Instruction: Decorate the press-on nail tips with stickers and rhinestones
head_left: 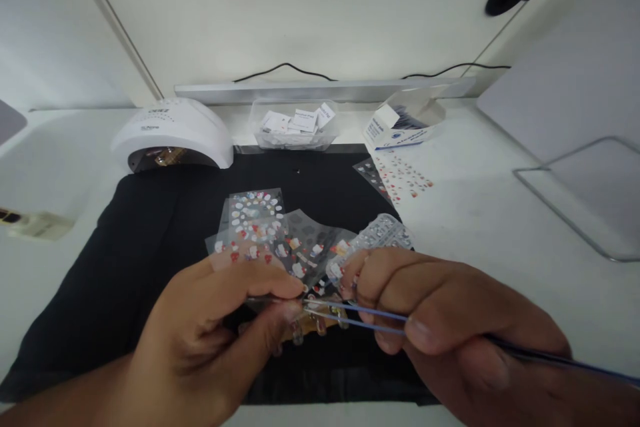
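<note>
My left hand (220, 327) is pinched closed on a small clear strip of nail tips (313, 325) that hangs just below my thumb and forefinger. My right hand (450, 320) is closed on thin blue tweezers (360, 319), whose points meet the strip at my left fingertips. Right behind both hands, several clear sheets of nail stickers (273, 233) with red and white designs lie fanned out on a black mat (150, 233). A blister sheet of clear gems (383, 233) lies beside my right knuckles.
A white nail lamp (173, 133) stands at the mat's back left. Behind the mat are a clear tub of white packets (295, 125), an open white and blue box (400, 125) and another sticker sheet (400, 177). A wire frame (575, 200) lies at right.
</note>
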A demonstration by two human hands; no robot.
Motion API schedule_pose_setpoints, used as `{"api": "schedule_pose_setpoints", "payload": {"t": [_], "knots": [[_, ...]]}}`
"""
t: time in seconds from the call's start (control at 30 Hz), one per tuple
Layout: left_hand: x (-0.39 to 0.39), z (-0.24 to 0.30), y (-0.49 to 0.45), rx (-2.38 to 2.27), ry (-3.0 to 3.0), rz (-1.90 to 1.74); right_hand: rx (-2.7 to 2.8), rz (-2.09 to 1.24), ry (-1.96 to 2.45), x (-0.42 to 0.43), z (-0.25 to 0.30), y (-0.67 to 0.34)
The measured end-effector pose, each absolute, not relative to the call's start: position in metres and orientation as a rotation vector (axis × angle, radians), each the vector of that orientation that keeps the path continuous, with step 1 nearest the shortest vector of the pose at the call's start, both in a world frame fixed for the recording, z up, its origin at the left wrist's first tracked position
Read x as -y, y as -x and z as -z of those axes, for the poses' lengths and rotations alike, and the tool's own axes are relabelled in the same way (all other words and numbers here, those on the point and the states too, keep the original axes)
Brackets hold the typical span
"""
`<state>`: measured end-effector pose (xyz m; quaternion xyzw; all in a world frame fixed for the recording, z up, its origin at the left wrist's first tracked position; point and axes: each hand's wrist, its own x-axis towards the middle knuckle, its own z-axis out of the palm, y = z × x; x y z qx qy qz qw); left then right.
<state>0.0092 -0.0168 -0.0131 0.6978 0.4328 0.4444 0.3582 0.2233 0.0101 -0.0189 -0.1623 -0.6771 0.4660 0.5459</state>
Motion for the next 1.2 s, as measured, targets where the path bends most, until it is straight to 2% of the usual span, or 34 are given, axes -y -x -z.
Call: {"api": "schedule_pose_setpoints", "payload": {"t": [0.93, 1.2], "knots": [[0.0191, 0.0173, -0.0078, -1.23, -1.719, -1.176, 1.597, -1.049, 0.396, -0.0093, 0.0221, -0.221], [0.0154, 0.0125, -0.0143, -1.214, -1.565, -1.221, 1.522, -1.135, 0.412, -0.0134, 0.0233, -0.2195]]}}
